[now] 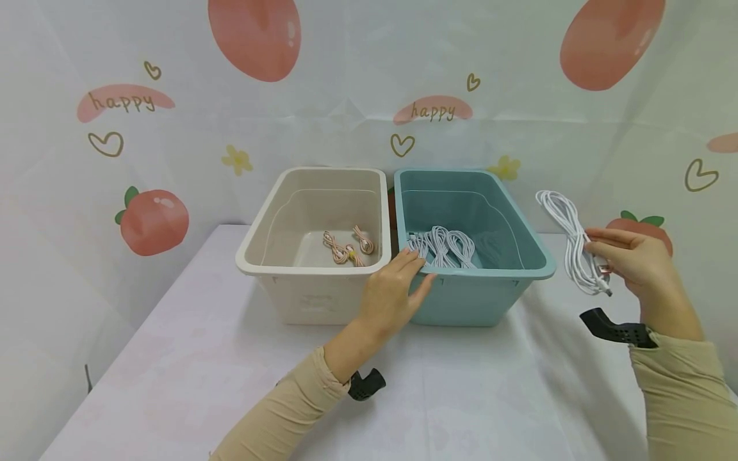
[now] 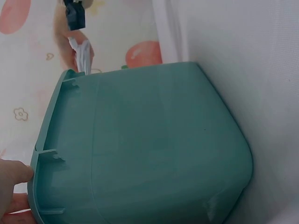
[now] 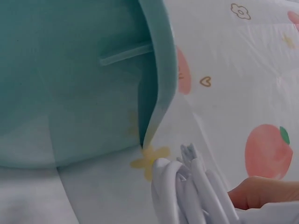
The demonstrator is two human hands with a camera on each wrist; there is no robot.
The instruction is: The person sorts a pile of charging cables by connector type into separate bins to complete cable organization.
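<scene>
My left hand (image 1: pixel 389 294) grips the front rim of the teal bin (image 1: pixel 490 274) near its left corner, fingers over the edge and thumb on the outside. Several coiled white cables (image 1: pixel 444 243) lie inside that bin, toward its left and front. Off to the bin's right, my right hand (image 1: pixel 646 266) holds a bundled white cable (image 1: pixel 567 224) in the air above the table. Its loops hang beside the fingers, with a plug end (image 1: pixel 605 289) at the bottom. In the right wrist view the cable bundle (image 3: pixel 191 196) hides most of the hand.
Left of the teal bin, close beside it, stands a beige bin (image 1: pixel 311 271) with a few small pinkish cables (image 1: pixel 337 250) in it. Both bins stand on a pale table (image 1: pixel 461 384), backed by a printed cloth (image 1: pixel 323 121). Each wrist wears a black camera strap (image 1: pixel 619 330).
</scene>
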